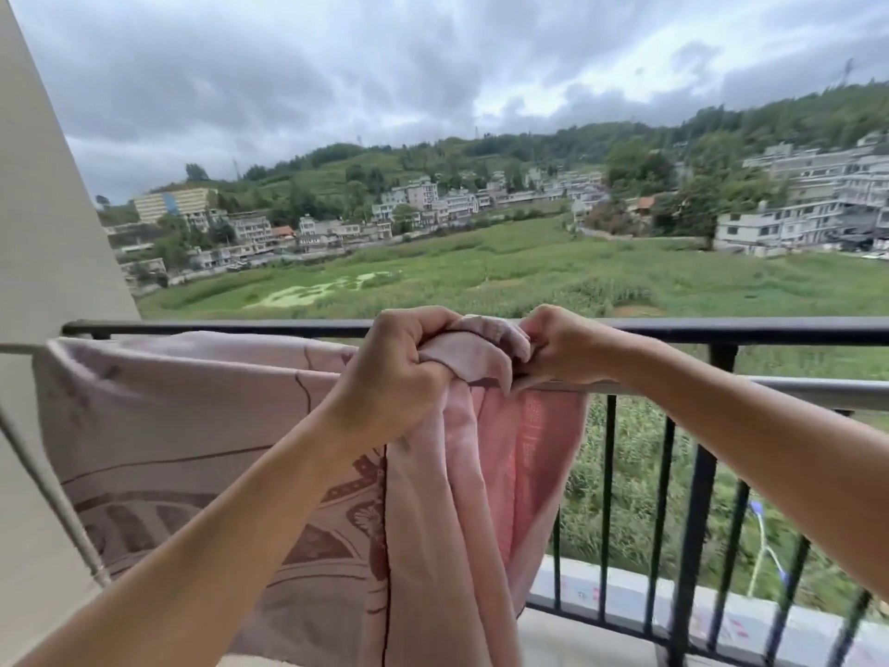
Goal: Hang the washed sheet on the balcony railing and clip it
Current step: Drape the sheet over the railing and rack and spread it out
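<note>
Head view: the sheet (pixel 192 426) is already draped over the railing (pixel 721 324), hanging from the grey lower bar (pixel 793 389) just under the black top rail. Its left part lies spread flat towards the wall (pixel 38 233); its right end is gathered into a thick bunch. Both hands are on that bunch. The left hand (pixel 399 373) has its fingers (pixel 418 322) curled tight round a wad of cloth, and the right hand (pixel 567 349) pinches the folded edge beside it, its fingers (pixel 543 327) closed on the fabric. The two hands are almost touching. The step in hand looks like spreading, so hanging is partly done and clipping is not begun. The next move likely calls for drawing the bunch rightwards along the bar until it lies flat, while one hand keeps hold so the wet cloth does not slide off. After that a clip is needed, and no clip shows anywhere. The sheet's bottom hem is cut off by the frame, its far side beyond the bar is hidden, and blur makes the exact fingertip hold hard to read.
</note>
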`<state>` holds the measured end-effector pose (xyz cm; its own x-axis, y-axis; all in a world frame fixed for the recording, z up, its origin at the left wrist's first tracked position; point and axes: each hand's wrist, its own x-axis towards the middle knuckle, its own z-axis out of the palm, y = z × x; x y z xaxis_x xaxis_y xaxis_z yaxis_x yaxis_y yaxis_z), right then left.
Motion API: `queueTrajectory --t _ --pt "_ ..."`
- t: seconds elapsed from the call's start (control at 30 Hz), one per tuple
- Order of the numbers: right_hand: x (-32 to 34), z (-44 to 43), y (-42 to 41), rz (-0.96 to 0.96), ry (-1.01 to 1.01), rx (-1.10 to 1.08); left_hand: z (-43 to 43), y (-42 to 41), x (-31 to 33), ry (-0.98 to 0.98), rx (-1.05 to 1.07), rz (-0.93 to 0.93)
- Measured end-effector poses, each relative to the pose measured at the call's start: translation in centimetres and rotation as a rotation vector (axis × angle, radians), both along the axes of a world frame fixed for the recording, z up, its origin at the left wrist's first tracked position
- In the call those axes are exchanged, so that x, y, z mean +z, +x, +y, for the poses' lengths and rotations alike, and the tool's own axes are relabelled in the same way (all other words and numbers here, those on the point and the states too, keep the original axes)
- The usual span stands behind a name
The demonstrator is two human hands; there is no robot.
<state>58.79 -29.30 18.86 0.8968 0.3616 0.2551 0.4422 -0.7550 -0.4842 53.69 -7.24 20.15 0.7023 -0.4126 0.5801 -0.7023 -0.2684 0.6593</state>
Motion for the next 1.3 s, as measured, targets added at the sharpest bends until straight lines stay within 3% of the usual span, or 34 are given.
queueTrajectory --t 0.1,0.2,0.23,0.33,0.43,0.5,0.6,0.67,0.73,0.87,0.97,1.03,1.13,1.2,1.3 --pt "2.3 -2.7 -1.8 -0.299 0.381 -0.157 -2.5 -0.9 0.6 -0.018 -0.104 0.009" --pt "6.3 -6.4 -5.0 -0.562 0.594 -0.258 -4.5 -0.8 1.5 -0.082 -0.251 0.087" --pt "7.4 -7.6 -6.2 -0.651 0.662 -0.292 -5.1 -0.3 1.6 -0.083 -0.2 0.025" --pt "9.1 -12.2 -9.5 -0.863 0.806 -0.438 -6.1 2.9 0.9 0.031 0.23 -0.326" --pt "7.6 -17.3 -12.1 -1.008 0.648 -0.651 -6.8 5.7 -0.7 0.163 0.397 -0.403" --pt "5.1 -19.5 -13.6 -0.946 0.389 -0.906 -7.9 6.4 -2.4 0.285 0.415 -0.415" --pt "0.2 -21.9 -15.0 -0.613 0.057 -1.155 -9.4 6.6 -5.2 0.465 0.361 -0.438" --pt "-2.5 -22.5 -15.6 -0.37 -0.071 -1.129 -9.9 6.6 -6.8 0.466 0.272 -0.374" --pt "-3.9 -22.6 -16.0 -0.293 -0.069 -1.088 -9.8 6.8 -7.8 0.329 0.219 -0.341" --pt "-5.5 -20.9 -17.0 -0.613 0.025 -1.192 -9.9 7.0 -8.0 0.111 0.201 -0.304" --pt "-7.0 -17.9 -17.9 -0.751 0.532 -1.195 -10.3 7.0 -8.4 0.063 0.234 -0.31" --pt "-8.2 -15.9 -18.2 -0.541 0.866 -1.156 -11.1 6.9 -8.9 0.028 0.232 -0.336" --pt "-9.3 -13.8 -18.5 -0.237 0.877 -1.112 -11.8 6.5 -8.9 -0.03 0.229 -0.378" --pt "-8.4 -13.6 -18.8 -0.269 0.835 -1.104 -12.1 6.1 -8.6 -0.061 0.225 -0.37" --pt "-4.8 -17.0 -19.8 -0.495 0.81 -1.102 -12.7 5.7 -7.0 -0.114 0.209 -0.336"
